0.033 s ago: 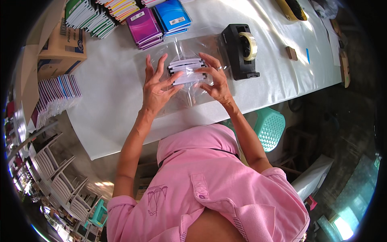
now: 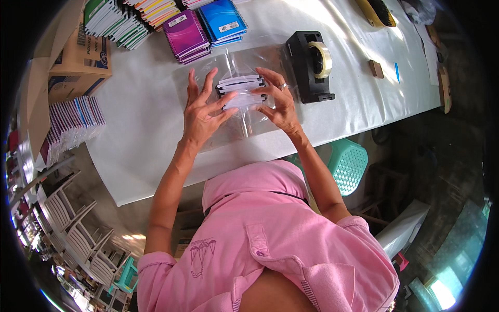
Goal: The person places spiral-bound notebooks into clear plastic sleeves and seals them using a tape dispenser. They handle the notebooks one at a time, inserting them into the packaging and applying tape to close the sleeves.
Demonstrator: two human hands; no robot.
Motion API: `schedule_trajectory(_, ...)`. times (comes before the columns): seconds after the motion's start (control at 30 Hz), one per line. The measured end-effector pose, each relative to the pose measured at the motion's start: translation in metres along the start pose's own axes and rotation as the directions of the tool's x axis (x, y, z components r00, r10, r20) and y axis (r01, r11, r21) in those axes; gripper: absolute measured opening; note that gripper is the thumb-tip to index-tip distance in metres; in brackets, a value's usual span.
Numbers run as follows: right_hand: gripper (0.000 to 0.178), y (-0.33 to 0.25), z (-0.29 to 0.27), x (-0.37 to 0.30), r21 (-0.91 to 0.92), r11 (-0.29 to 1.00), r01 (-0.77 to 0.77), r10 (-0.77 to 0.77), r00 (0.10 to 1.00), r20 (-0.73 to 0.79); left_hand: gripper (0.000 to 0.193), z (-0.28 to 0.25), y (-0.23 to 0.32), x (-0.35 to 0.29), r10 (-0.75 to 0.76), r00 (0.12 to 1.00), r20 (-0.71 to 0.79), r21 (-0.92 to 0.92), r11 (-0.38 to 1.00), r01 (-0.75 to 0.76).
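A small stack of notebooks (image 2: 241,91), white page edges up and dark bindings at its ends, stands in the middle of a clear plastic sheet (image 2: 208,139) on the table. My left hand (image 2: 204,112) is at the stack's left end, thumb and one finger on it, the other fingers raised and spread. From the right, my right hand (image 2: 280,106) curls its fingers and thumb around the other end; a ring shows on one finger. Shiny plastic lies over part of the stack, so its exact folds are hard to make out.
A black tape dispenser (image 2: 306,67) stands right of the sheet. Purple notebooks (image 2: 186,34) and blue notebooks (image 2: 223,21) are piled beyond it. At left are a cardboard box (image 2: 78,78) and a wrapped notebook stack (image 2: 75,122). A brown block (image 2: 376,69) lies far right.
The fingers of my right hand have shifted slightly at the stack's right end, and the glints on the plastic differ. My left hand stays almost where it was.
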State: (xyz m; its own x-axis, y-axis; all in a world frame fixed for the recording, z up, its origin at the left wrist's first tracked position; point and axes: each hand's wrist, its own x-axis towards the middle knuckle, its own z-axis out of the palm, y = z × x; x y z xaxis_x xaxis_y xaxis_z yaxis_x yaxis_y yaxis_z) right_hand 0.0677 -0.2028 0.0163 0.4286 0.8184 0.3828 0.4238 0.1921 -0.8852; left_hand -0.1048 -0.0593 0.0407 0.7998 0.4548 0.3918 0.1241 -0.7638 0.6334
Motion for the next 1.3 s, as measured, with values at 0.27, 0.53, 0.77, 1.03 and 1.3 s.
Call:
schedule_trajectory(0.27, 0.019, -0.015, -0.008, 0.029, -0.026, 0.984, -0.179, 0.180, 0.981, 0.074, 0.039, -0.002, -0.011, 0.025, -0.019, 1.000, 0.012, -0.049, 0.999, 0.020)
schedule_trajectory(0.53, 0.019, -0.015, -0.017, 0.058, 0.132, 0.846, -0.517, 0.489, 0.850, 0.194, 0.045, -0.002, -0.026, 0.043, -0.388, 0.849, 0.358, -0.519, 0.673, 0.527)
schedule_trajectory(0.77, 0.016, -0.015, -0.015, 0.062, 0.337, 0.732, -0.592, 0.508, 0.804, 0.309, 0.037, -0.014, -0.047, 0.065, -0.048, 0.721, 0.691, -0.485, 0.708, 0.512)
schedule_trajectory(1.03, 0.023, -0.015, -0.012, 0.054, 0.091, 0.937, -0.338, 0.309, 0.920, 0.240, 0.049, -0.035, -0.001, 0.059, 0.141, 0.827, 0.545, 0.187, 0.941, -0.284)
schedule_trajectory(1.3, 0.017, -0.014, -0.129, -0.005, -0.224, 0.840, -0.494, 0.376, 0.828, -0.417, 0.072, -0.027, 0.018, 0.032, 0.148, 0.873, 0.465, 0.369, 0.864, -0.343)
